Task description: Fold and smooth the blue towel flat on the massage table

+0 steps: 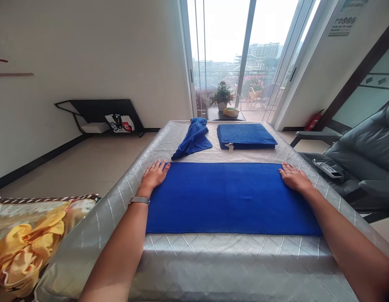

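Lying flat and apart, the left hand (154,174) and right hand (294,176) are placed on the blue cloth (226,199), its side edges partly hidden.

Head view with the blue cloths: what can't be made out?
Head view: palms of the left hand and right hand, hidden by their own backs.
Head view: quilted grey mattress beneath the flat blue rectangular cloth, covered by it.
Head view: inner layers of the folded blue fabric stack, covered by its top.
Head view: print, if any, on the small white tag, too small.
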Motion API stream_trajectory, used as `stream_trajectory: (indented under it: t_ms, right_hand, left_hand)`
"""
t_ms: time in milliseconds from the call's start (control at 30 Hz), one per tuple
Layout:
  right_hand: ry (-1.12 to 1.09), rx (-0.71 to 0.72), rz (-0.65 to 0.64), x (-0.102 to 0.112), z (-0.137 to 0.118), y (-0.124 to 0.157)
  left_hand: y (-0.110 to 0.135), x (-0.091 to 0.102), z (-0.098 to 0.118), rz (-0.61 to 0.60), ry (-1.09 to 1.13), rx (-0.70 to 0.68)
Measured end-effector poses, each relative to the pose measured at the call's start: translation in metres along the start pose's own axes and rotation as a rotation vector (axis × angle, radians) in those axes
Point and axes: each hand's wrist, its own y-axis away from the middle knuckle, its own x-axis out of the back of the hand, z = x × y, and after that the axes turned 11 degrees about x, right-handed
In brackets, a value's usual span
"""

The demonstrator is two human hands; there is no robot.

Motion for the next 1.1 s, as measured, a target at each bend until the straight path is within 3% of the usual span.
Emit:
stream_trajectory:
  t_ms: [133,200,333,400,467,600,900,1000,1100]
  right_hand:
    - [0.112,0.044,0.103,0.018,-0.056,0.004]
    - [0.077,0.173,0.129,0.023,-0.104,0.004]
    - [-0.055,0.499,0.056,0.017,-0.199,0.001]
    - [-0.094,0.534,0.014,0.010,-0.228,0.000]
    - [-0.113,0.524,-0.019,0.003,-0.238,-0.002]
    - [-0.105,0.490,-0.038,-0.003,-0.207,-0.006]
    - [-0.030,0.134,-0.036,-0.005,-0.049,-0.009]
    - [-0.039,0.065,-0.008,-0.009,-0.024,-0.010]
    - [-0.058,0.060,0.012,-0.012,-0.021,-0.010]
  left_hand:
    - [-0.001,-0.002,0.000,0.015,0.002,0.003]
    - [-0.002,-0.004,0.001,0.020,0.006,0.000]
    - [-0.001,-0.005,0.000,0.034,0.018,0.001]
    - [0.000,-0.004,0.000,0.040,0.021,-0.003]
    - [0.001,-0.003,0.000,0.038,0.026,-0.008]
    - [0.002,0.000,0.002,0.011,0.030,-0.002]
    - [0.001,0.000,0.003,-0.016,0.011,0.024]
    - [0.003,0.001,0.005,-0.032,0.021,0.027]
    - [0.006,0.006,0.006,-0.018,0.023,0.050]
